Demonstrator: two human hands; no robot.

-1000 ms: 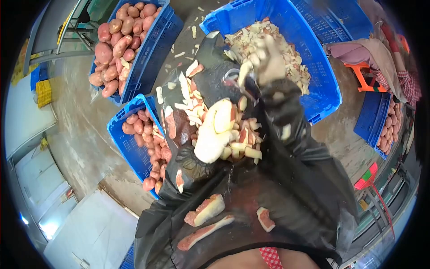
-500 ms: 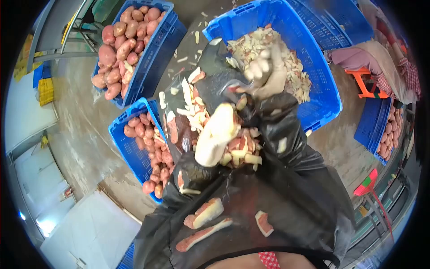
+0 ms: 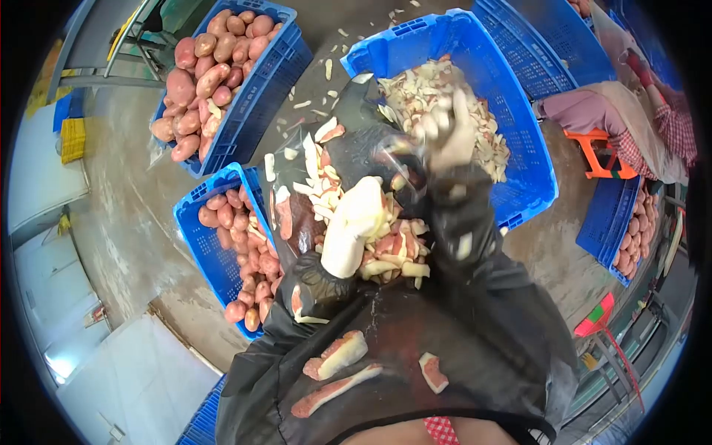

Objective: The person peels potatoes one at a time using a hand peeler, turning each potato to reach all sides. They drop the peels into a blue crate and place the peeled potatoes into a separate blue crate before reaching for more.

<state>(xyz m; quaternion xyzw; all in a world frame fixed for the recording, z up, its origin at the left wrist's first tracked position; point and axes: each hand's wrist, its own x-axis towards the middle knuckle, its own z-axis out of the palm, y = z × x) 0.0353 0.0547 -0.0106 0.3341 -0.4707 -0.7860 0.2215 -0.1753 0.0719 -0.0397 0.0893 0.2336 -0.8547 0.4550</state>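
While the left hand (image 3: pixel 354 226), in a pale glove, lies on a heap of peels (image 3: pixel 389 248), its grip is open, with the fingers stretched flat along the heap and closed on nothing. The peels, pink-skinned and white-fleshed, sit in a fold of the black apron (image 3: pixel 460 326) bunched up over the lap. More of them cling to the apron's raised edge just beyond the hand.

The right hand (image 3: pixel 449 130), also gloved, is up at the far edge of the apron, over the near rim of the peel crate (image 3: pixel 523 174). It is blurred, so I cannot tell whether its grip is closed on the apron edge, on peels or on nothing. The blue peel crate stands on the floor (image 3: pixel 133 215) straight ahead and holds a pale pile of parings toward its near side.

Three thick strips (image 3: pixel 337 354) lie lower on the apron, close to the body and well apart from both hands.

To the left, a potato crate (image 3: pixel 211 256) stands beside the knee, filled with red potatoes (image 3: pixel 256 252), and some peels have fallen on those nearest the apron. A second potato crate (image 3: pixel 259 104) sits farther off at upper left, heaped full. Loose parings dot the floor between it and the peel crate.

At right, an orange stool (image 3: pixel 602 159) stands beside a far crate (image 3: pixel 608 215) with more potatoes in it
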